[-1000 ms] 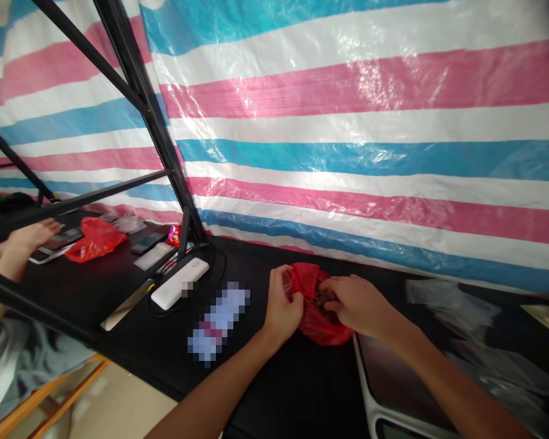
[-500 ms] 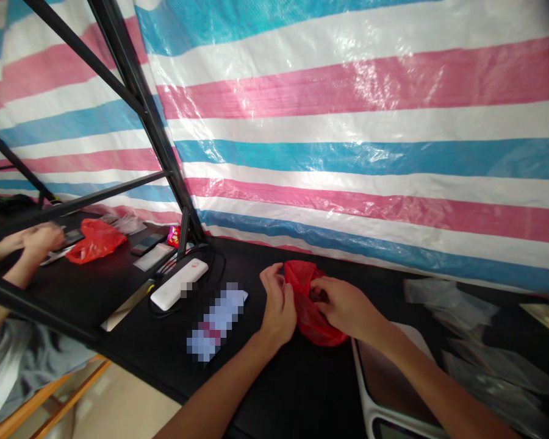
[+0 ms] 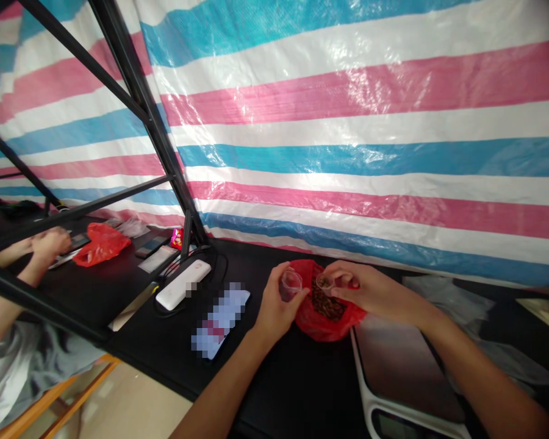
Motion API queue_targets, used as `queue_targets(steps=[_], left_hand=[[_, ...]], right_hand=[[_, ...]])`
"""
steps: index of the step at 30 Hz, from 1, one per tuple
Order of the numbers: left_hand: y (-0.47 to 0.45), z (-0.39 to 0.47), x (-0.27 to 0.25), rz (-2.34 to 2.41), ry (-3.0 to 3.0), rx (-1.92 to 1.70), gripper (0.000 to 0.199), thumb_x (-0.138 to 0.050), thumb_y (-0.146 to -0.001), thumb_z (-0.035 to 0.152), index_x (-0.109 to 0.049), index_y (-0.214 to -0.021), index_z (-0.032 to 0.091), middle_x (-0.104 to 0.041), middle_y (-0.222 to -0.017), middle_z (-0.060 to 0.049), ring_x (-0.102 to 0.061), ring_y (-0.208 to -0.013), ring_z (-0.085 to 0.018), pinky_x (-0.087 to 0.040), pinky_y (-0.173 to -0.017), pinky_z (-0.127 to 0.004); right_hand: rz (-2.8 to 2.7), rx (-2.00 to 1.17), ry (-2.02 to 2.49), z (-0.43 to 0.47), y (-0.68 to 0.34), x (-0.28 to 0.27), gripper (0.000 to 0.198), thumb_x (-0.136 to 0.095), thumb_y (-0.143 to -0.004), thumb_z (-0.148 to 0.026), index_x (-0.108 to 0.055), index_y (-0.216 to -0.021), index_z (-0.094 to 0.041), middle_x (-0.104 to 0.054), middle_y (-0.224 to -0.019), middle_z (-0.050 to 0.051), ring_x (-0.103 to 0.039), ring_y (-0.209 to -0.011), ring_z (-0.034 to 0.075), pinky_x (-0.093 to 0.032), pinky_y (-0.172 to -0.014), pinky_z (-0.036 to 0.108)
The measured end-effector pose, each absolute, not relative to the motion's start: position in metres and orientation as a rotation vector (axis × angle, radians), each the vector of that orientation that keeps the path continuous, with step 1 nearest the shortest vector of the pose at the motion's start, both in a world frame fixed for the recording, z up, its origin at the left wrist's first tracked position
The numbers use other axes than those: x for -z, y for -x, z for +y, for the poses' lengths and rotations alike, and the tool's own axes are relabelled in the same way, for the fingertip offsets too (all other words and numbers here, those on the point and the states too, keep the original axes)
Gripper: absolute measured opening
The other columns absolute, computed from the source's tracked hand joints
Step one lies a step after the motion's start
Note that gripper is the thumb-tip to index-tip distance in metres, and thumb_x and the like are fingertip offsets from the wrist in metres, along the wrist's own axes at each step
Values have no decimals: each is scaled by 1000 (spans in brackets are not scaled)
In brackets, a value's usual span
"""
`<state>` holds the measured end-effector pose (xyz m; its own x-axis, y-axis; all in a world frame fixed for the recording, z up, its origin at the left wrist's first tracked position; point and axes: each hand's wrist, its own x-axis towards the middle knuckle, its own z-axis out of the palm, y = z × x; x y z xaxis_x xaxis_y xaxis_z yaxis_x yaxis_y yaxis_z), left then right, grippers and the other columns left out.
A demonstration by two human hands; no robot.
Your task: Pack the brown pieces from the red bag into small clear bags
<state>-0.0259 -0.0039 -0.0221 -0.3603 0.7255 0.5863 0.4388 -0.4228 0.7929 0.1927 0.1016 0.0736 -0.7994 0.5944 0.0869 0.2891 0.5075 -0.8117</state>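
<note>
cups [image 3: 291, 281] between fingers [image 3: 346, 295], red bag [image 3: 318, 330] beneath

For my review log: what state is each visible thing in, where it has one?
Left cup, held in left hand
Right cup, held in right hand, contents unclear
Near red bag, open, brown pieces inside
Scale, display unreadable
Far red bag, crumpled
Clear bags, lying loose
Striped sheet, hanging

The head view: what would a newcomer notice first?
The shiny striped sheet filling the background probably comes first. Next, low near the middle, comes an open red bag of brown bits. There, the left fingers hold a clear cup, the right fingers a small clear item.
</note>
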Motion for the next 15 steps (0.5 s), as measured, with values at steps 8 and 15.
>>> queue_targets(steps=[8, 15], left_hand=[[19, -16, 18, 1462, -1871, -1538, 73, -90, -79, 35, -58, -144, 26, -67, -140, -12, -68, -127, -30, -54, -114, -51], [22, -16, 19, 1413, -1783, -1473, 80, -89, -80, 37, -51, -149, 27, -65, -142, -11, -67, -129, -29, -52, -114, -49]], right_hand=[[-2548, -882, 694, 64, -180, -93, 20, -66, -95, -29, -75, -113, -27, -76, -110, 4, -70, -93, 23, -56, -84, 35], [-2545, -995, 599, 60, -174, -84, 17, -61, -101, -32, -70, -111, -23, -74, -109, 5, -69, -97, 21, -55, -85, 31]])
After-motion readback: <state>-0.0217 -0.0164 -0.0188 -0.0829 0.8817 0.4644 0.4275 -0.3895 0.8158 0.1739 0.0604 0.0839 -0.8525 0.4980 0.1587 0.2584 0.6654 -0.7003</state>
